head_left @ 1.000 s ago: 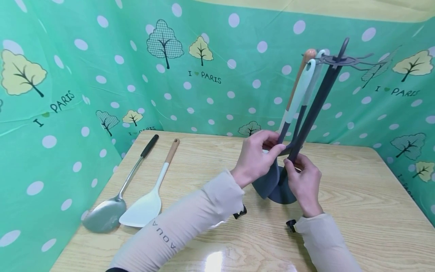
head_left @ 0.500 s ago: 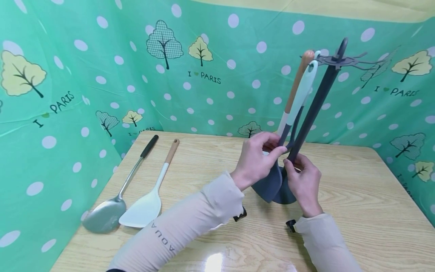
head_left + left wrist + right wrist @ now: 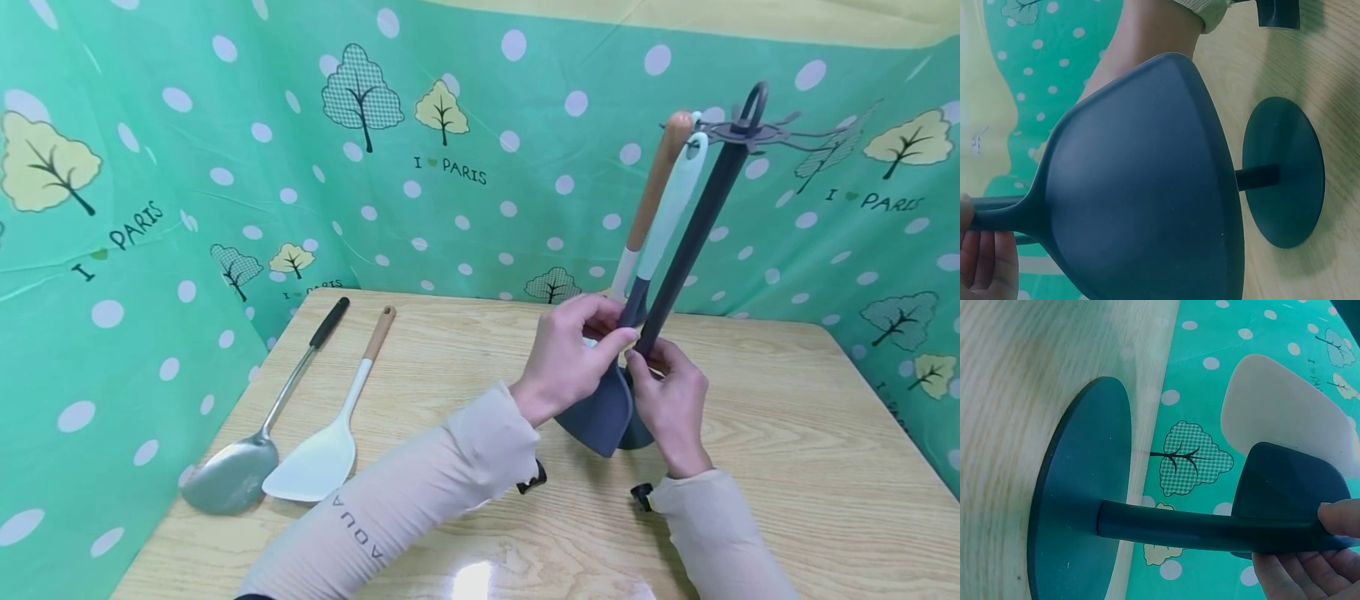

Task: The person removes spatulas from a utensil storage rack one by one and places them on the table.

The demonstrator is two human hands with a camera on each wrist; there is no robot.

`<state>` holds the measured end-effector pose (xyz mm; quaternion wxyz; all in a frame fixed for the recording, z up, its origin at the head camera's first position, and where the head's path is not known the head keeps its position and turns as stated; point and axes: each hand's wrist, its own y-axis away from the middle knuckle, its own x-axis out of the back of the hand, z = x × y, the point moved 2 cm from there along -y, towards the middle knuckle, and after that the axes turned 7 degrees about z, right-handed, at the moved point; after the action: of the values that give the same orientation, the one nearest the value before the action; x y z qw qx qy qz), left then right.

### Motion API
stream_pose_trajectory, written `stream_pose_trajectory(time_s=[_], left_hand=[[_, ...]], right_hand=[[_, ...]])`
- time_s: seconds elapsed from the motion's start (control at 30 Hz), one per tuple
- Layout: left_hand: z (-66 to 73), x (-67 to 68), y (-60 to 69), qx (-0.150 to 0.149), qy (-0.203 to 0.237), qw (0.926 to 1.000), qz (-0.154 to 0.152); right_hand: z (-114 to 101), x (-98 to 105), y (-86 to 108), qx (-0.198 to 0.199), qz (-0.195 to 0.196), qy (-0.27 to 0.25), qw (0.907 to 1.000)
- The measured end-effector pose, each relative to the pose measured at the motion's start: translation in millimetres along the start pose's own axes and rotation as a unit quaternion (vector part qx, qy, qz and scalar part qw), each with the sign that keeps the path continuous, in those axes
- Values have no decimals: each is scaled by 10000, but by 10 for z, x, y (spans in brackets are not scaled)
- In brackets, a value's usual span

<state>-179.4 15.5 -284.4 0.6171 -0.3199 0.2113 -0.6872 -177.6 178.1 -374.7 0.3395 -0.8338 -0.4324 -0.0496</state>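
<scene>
A dark utensil stand rises from a round base; its black pole leans in the head view, topped by a hook ring. My right hand pinches the pole low down. My left hand pinches the lower handle of a mint-handled turner, whose dark blade faces the left wrist camera. Beside it hangs a wooden-handled utensil with a white shaft. Behind, in the right wrist view, show a pale blade and a dark blade.
On the left of the wooden table lie a steel turner with a black handle and a white turner with a wooden handle. A green dotted cloth hangs behind and at the sides.
The mint-handled turner has shifted right, its blade now covering more of the base. The hook ring has turned a little. My left hand has moved slightly right; my right hand stays put.
</scene>
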Motion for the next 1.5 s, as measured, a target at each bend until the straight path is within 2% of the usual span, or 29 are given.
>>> stream_pose_trajectory(time_s=[0.4,0.87,1.5], left_hand=[[23,7,0,-80,-8,10000,46],[42,23,15,-165,-59,9997,193],[39,45,35,-310,137,9990,278]], right_hand=[[14,0,-7,119,49,-55,9999],[-7,-1,0,-4,-26,38,10000],[-5,2,0,51,-9,-15,10000]])
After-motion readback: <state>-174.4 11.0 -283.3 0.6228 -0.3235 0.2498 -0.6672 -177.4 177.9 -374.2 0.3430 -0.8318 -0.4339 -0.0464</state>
